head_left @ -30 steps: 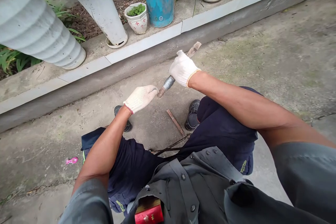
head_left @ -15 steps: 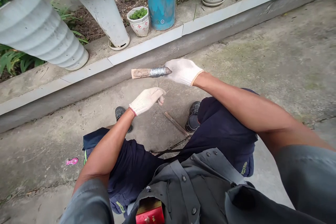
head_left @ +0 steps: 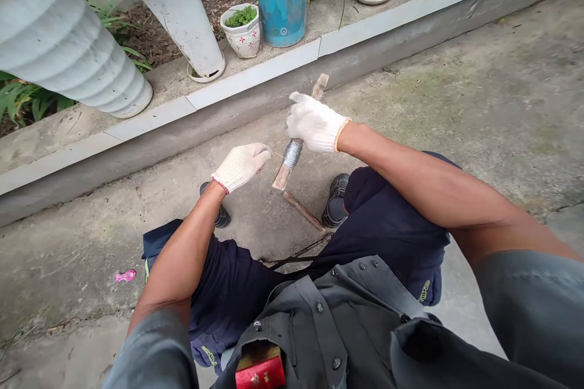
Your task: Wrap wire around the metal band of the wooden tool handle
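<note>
Stick (head_left: 281, 177) swung since half second ago: then level, free end pointing left; now steep, upper end poking above right hand (head_left: 314, 124), lower end down near ground. Wire coil (head_left: 292, 152) moved with it, from left of grip to just below it. Left hand (head_left: 241, 165), then under stick, now sits left of coil, fingers curled, near but apart.

Left hand (head_left: 241, 165) and right hand (head_left: 314, 123) extended forward, fingers (head_left: 261, 152) curled.
</note>
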A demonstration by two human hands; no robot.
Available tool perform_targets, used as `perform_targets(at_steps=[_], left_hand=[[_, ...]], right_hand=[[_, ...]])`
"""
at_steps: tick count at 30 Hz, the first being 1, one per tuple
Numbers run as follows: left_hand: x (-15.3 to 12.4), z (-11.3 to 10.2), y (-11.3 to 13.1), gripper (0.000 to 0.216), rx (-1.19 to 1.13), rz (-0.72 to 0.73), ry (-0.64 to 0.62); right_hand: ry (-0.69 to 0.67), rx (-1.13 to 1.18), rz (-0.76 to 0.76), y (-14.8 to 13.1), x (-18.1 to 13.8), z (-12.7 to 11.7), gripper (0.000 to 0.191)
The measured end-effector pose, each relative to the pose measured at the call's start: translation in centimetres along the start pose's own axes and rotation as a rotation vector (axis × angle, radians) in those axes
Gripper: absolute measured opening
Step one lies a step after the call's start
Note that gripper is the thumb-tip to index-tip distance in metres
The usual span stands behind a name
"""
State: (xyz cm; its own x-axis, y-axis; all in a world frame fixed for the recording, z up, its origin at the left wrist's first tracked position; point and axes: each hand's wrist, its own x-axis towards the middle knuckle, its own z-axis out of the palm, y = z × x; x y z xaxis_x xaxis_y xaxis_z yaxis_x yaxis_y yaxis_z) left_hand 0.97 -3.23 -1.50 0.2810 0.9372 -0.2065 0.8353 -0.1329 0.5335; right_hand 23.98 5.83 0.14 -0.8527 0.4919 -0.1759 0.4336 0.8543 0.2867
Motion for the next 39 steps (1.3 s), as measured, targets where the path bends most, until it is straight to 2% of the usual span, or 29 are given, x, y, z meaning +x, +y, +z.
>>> perform_targets(at_steps=[2, 4, 8, 10, 12, 14, 18, 20, 22, 25, 28, 31, 34, 36, 39], left_hand=[[0.1, 0.0, -0.3, 0.037, -0.057, 0.026, 0.021], [0.2, 0.5, -0.4, 0.037, -0.129, 0.062, 0.008], [0.2, 2.1, 0.2, 0.035, -0.424, 0.046, -0.026], [0.1, 2.6, 0.8, 0.034, -0.504, 0.028, -0.070], [-0.1, 2.8, 1.3, 0.034, -0.457, 0.030, -0.126], [-0.2, 2.5, 1.5, 0.036, -0.360, 0.034, -0.152], [-0.2, 1.6, 1.0, 0.037, -0.186, 0.012, -0.146], [-0.1, 1.1, 0.7, 0.037, -0.071, 0.019, -0.095], [0.0, 0.6, 0.4, 0.037, 0.035, 0.019, -0.026], [0.0, -0.1, 0.0, 0.037, 0.070, -0.028, 0.068], [0.0, -0.3, -0.3, 0.037, 0.001, -0.013, 0.090], [0.0, 0.5, -0.4, 0.036, -0.159, 0.076, 0.049], [-0.2, 1.7, 0.2, 0.038, -0.381, 0.072, -0.020], [-0.3, 2.2, 0.9, 0.039, -0.442, 0.038, -0.045], [-0.6, 2.3, 1.6, 0.038, -0.402, 0.037, -0.085]], right_hand=[[-0.037, 0.132, -0.051, 0.0, -0.5, -0.5, 0.021], [-0.061, 0.320, -0.029, 0.0, -0.8, -0.8, 0.023], [-0.024, 0.540, 0.186, -0.1, -0.7, -1.2, 0.027], [-0.001, 0.518, 0.353, 0.0, -0.4, -1.4, 0.030], [0.050, 0.423, 0.486, 0.4, 0.0, -1.3, 0.028], [0.103, 0.304, 0.546, 0.8, 0.4, -0.8, 0.026], [0.088, 0.138, 0.518, 1.1, 1.3, 1.0, 0.029], [0.090, 0.075, 0.427, 1.0, 1.6, 1.7, 0.037], [0.109, 0.027, 0.296, 0.7, 1.7, 2.0, 0.037], [0.116, 0.018, 0.098, 0.5, 1.2, 1.2, 0.027], [0.058, 0.163, 0.004, 0.3, 0.3, -0.3, 0.023], [0.002, 0.400, 0.051, 0.0, -0.5, -1.6, 0.026], [0.003, 0.524, 0.189, -0.4, -0.8, -2.3, 0.029], [0.016, 0.523, 0.327, -0.5, -0.6, -2.5, 0.031], [0.081, 0.407, 0.476, -0.1, -0.1, -2.3, 0.030]])
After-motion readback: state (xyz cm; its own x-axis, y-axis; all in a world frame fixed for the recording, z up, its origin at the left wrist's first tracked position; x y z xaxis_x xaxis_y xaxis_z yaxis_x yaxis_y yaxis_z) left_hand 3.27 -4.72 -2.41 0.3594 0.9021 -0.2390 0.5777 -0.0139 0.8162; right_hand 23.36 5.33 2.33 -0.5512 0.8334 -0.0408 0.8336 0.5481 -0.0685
